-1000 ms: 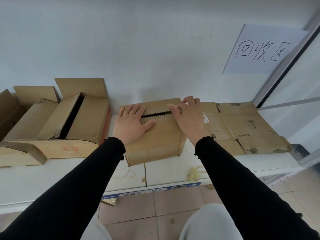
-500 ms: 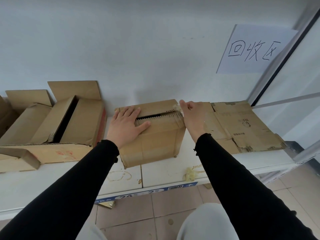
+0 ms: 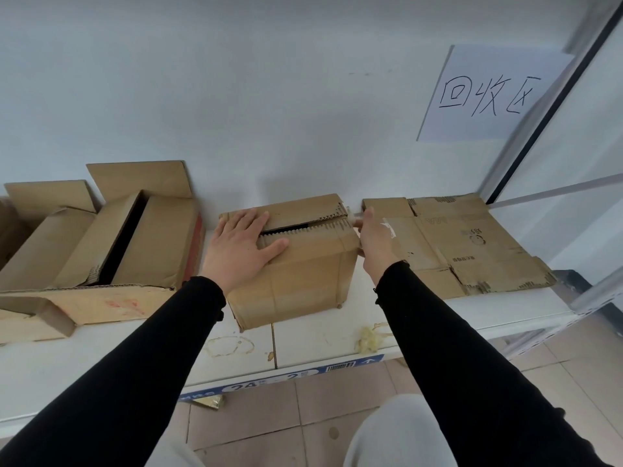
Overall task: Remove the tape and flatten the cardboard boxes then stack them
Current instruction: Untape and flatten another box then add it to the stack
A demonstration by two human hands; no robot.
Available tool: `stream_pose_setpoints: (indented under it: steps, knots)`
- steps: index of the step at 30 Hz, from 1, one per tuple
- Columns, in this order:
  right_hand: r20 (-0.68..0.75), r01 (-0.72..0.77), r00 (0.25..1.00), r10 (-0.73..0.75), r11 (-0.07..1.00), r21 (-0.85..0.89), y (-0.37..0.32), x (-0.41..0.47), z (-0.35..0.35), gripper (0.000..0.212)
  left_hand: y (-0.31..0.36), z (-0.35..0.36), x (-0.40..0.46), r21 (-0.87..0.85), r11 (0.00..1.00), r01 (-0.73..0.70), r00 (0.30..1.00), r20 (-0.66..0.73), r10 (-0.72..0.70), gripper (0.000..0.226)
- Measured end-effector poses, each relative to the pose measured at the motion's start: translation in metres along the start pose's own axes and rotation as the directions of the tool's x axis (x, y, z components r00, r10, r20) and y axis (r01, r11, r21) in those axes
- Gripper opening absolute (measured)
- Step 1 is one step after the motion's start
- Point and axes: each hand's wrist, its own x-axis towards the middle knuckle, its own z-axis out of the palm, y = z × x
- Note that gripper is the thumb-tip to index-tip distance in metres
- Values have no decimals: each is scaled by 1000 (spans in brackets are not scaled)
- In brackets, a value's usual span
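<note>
- right hand (image 3: 374,244) pinches tape (image 3: 352,215) at top right corner of middle box (image 3: 303,264)
- left hand (image 3: 241,246) flat, fingers spread, pressing box top by the flap slit
- box sits mid-shelf (image 3: 320,338), against wall
- flattened cardboard (image 3: 472,241) just right of it; open boxes (image 3: 101,244) on left

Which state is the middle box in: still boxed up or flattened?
Still boxed up. The middle box stands with upright sides on the shelf, a dark slit between its top flaps, unlike the flat cardboard beside it.
</note>
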Motion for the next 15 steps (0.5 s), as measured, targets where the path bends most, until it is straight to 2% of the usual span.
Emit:
stream_pose_setpoints:
  steps: [3, 6, 9, 12, 15]
  knots:
    - [91, -60, 994, 60, 998, -2, 2, 3, -4, 56, 1, 0, 0, 9, 1000, 0, 1000, 6, 0, 87]
    - [147, -70, 987, 63, 996, 47, 4, 4, -2, 33, 2, -1, 0, 10, 1000, -2, 1000, -5, 2, 85]
    - [161, -107, 984, 71, 969, 225, 3, 5, 2, 14, 4, -1, 0, 11, 1000, -4, 1000, -9, 4, 84]
    - [114, -196, 980, 165, 905, 376, 10, 6, -4, 23, 3, -2, -1, 24, 1000, 9, 1000, -10, -9, 85]
    - [47, -161, 986, 159, 841, 516, 21, 0, -22, 11, 2, -4, -1, 31, 999, 10, 1000, -3, -10, 87]
